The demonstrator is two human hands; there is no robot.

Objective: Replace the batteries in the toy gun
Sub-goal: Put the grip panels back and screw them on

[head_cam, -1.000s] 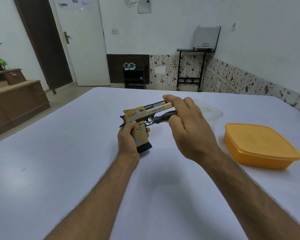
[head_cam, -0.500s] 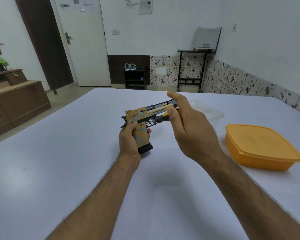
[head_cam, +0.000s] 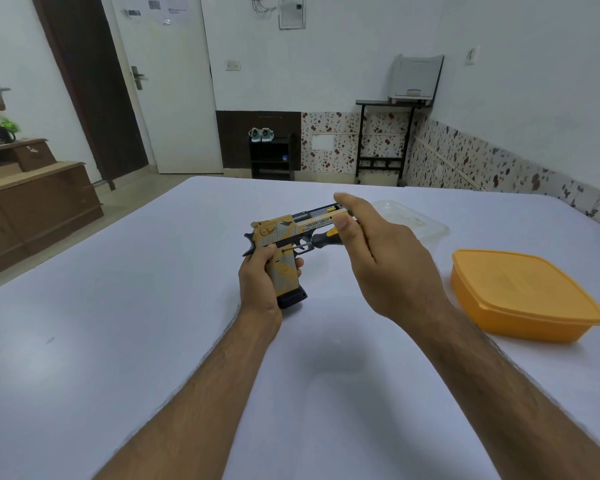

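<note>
**Toy gun held upright over the table, screwdriver at its grip**

We list what we see from the head camera.

Item one: the toy gun (head_cam: 284,237), yellow and grey with a black base to its handle. It stands upright just above the white table (head_cam: 118,341), near the middle, barrel pointing to the right and away from us. Lettering runs along the side of the slide; we read "DESERT EAGLE" there.

Item two: our left hand (head_cam: 260,282). Its fingers are curled round the gun's handle from behind, fingertips showing on the far side of the grip. The hold is close and full.

Item three: our right hand (head_cam: 378,258). The thumb and the forefinger pinch the handle of a small screwdriver (head_cam: 321,239), black with a yellow band. The remaining fingers are hidden behind the hand, and we cannot tell how they lie. The screwdriver lies nearly level, its thin shaft pointing left, its tip at the gun's side just above the handle, by the trigger guard. Whether the tip sits in a screw we cannot tell.

Item four: an orange container (head_cam: 523,292) with its lid on, resting on the table to the right, well apart from the gun.

Item five: a clear plastic container (head_cam: 413,220) on the table behind the right hand, partly hidden by it.
</note>
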